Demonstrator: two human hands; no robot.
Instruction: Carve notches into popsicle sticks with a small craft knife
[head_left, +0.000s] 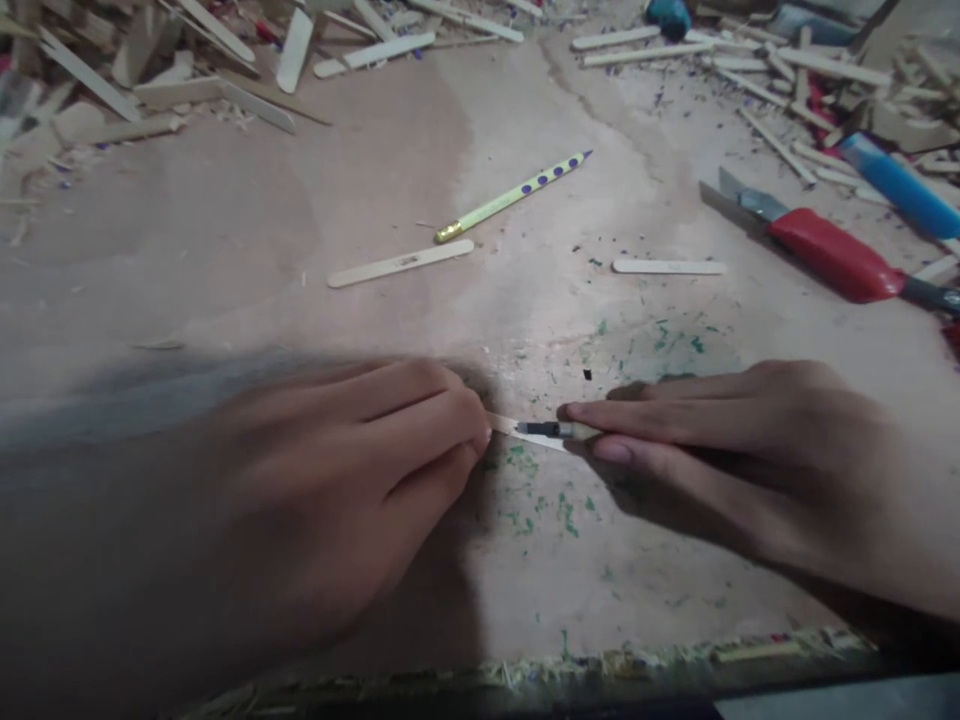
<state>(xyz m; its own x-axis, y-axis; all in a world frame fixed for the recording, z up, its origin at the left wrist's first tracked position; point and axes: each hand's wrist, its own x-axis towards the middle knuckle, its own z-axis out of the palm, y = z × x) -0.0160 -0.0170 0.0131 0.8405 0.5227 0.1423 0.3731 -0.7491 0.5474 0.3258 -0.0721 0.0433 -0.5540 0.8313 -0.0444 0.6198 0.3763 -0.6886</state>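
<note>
My left hand is closed, fingers pressed together, on one end of a wooden craft stick low over the board. Most of that stick is hidden by the hand. My right hand pinches a slim tool with a dark, narrow tip and a pale collar; its exact kind is unclear. The tip lies on or just above the stick, pointing left toward my left fingers. Beyond the hands lie a craft stick with a dark mark, a second loose craft stick and a yellow-green pencil with purple dots.
A red-handled cutter with a bare blade lies at the right, near a blue object. Wood sticks and scraps pile up along the back. Green shavings dot the wooden board; more debris lines its front edge.
</note>
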